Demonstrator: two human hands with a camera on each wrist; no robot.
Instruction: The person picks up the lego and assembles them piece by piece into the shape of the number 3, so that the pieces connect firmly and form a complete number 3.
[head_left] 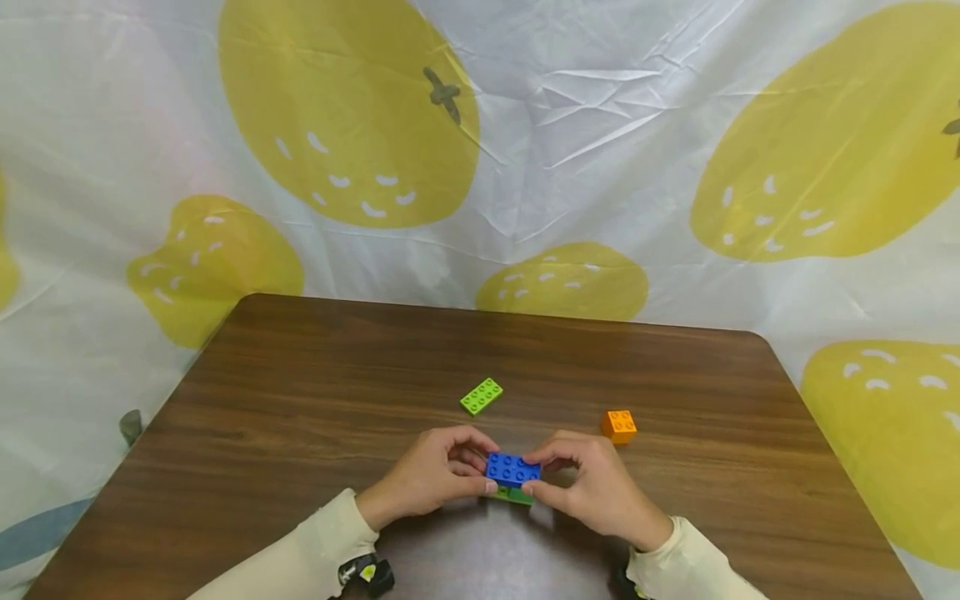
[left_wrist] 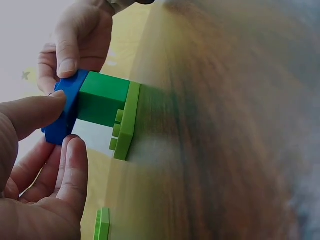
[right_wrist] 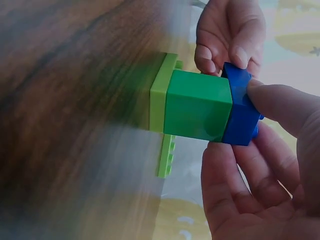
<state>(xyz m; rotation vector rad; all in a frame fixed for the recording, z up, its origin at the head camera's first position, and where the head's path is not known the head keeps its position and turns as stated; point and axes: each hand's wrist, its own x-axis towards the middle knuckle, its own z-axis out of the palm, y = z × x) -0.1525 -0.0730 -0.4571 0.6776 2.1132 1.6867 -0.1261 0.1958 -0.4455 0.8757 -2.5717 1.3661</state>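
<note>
My grip is narrow: left hand (head_left: pixel 429 475) and right hand (head_left: pixel 596 485) pinch a blue eight-stud brick (head_left: pixel 513 477) at the near middle of the wooden surface (head_left: pixel 337 383). Beyond, slightly left, lies an eight-stud lime plate (head_left: pixel 481 397); a four-stud orange brick (head_left: pixel 619 427), seen only in the head view, sits just far of my right hand. Both wrist views reveal a green brick (left_wrist: pixel 104 100) beneath the blue, standing on a lime base plate (left_wrist: pixel 129 122).
</note>
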